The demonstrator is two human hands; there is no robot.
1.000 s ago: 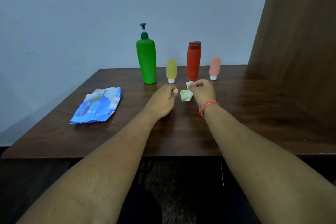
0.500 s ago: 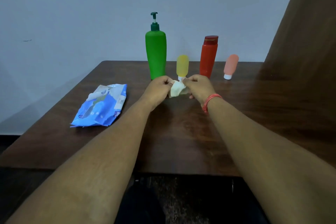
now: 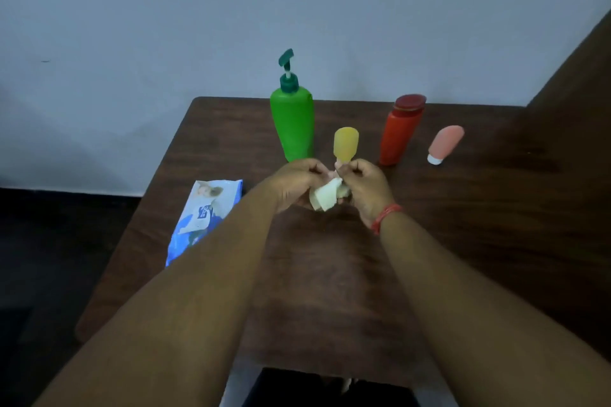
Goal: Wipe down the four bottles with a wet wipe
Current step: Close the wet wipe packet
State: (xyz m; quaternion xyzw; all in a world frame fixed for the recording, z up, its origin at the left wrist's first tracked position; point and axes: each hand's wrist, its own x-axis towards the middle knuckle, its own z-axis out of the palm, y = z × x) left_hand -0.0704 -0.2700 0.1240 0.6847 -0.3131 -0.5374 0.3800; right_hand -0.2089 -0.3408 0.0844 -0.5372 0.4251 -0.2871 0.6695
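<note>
Pinching a crumpled, soft wet wipe [image 3: 325, 196], left hand [image 3: 297, 183] and right hand [image 3: 365, 187] each keep a tight grip.

A dark wooden table [image 3: 463, 208] stands against a plain pale-blue wall [image 3: 165, 26].

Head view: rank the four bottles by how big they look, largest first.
1. green pump bottle
2. red bottle
3. yellow tube and pink tube: they look about alike, and the yellow one's bottom end is hidden by fingers, so no ranking.

Bare forearms, no sleeves; red thread band [image 3: 386, 217] round right wrist; left wrist bare.
</note>
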